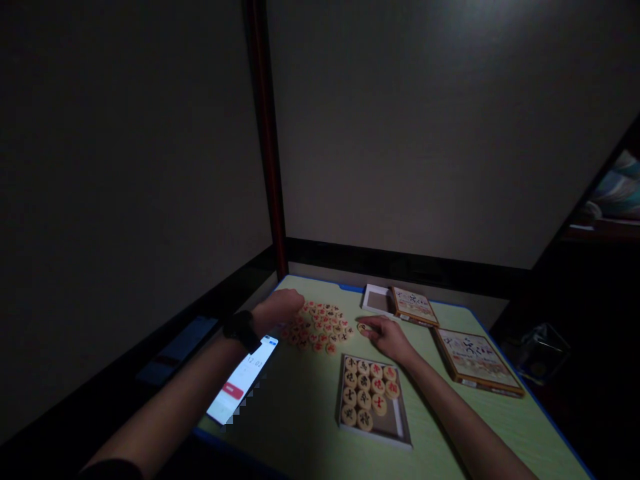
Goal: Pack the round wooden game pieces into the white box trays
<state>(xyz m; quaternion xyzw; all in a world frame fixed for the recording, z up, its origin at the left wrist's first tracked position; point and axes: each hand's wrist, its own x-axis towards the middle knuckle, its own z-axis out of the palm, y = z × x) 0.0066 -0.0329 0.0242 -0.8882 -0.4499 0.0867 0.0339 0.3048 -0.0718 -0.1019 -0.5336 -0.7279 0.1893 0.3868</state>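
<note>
Round wooden xiangqi pieces (327, 323) with red and black characters lie loose in a heap on the table. My left hand (284, 308), a dark watch on its wrist, is at the left edge of this heap; its fingers are mostly hidden. To the right of the heap, my right hand (389, 335) pinches a single xiangqi piece (363, 327) between thumb and fingers, close to the tabletop. Nearer to me sits a shallow box tray (406, 433), partly filled with rows of pieces, black characters on the left and red on the right. Its lower right part shows bare bottom.
A lit phone (243, 381) lies under my left forearm. At the back, a white box tray (374, 299) is partly covered by a printed lid (414, 305). Another printed lid (477, 360) lies at the right. Walls rise behind the green table (290, 420), which has blue edges.
</note>
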